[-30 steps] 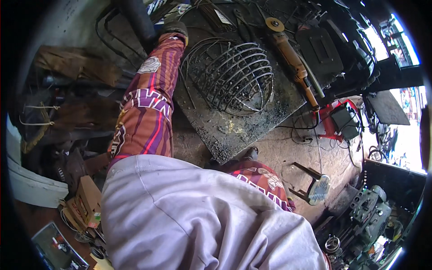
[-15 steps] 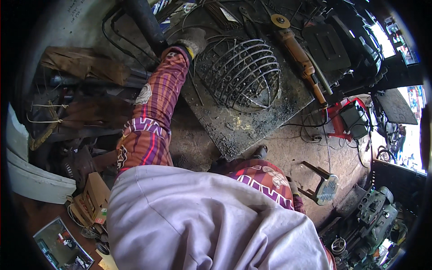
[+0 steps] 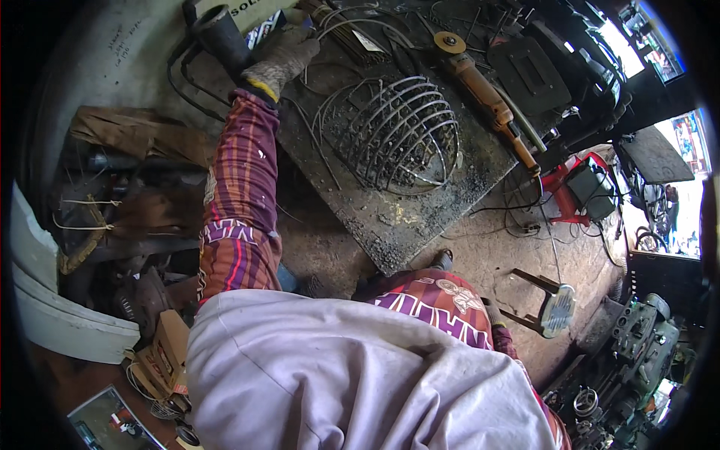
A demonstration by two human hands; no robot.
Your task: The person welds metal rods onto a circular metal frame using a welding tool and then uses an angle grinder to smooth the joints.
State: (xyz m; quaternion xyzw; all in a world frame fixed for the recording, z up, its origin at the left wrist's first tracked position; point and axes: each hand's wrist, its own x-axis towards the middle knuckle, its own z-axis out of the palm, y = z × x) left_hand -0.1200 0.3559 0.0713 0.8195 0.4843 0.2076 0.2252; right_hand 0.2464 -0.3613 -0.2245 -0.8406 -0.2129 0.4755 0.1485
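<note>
My left hand [image 3: 283, 58], in a grey glove with a yellow cuff edge, is stretched over the far left corner of the metal work table [image 3: 450, 206]. Its fingers curl away from view beside a bundle of thin rods [image 3: 341, 28] and a blue and white packet [image 3: 264, 30]; whatever they grip is hidden. A dark pipe [image 3: 219, 36] stands just left of this hand. On the table lies a domed cage of bent metal rods [image 3: 412, 135], right of and nearer than the hand. My right hand [image 3: 492, 312], gloved, hangs low beside my leg, its fingers mostly hidden.
An angle grinder [image 3: 480, 86] with a yellowish disc lies along the table's right side. Dark grit covers the tabletop near the cage. Beyond the right edge stand a red frame [image 3: 556, 193] with cables and a small stool [image 3: 559, 311]. Machinery [image 3: 641, 345] fills the lower right.
My left hand has moved left and farther away, from beside the cage to the table's far left corner. The view has shifted slightly; the cage and grinder stay on the table.
</note>
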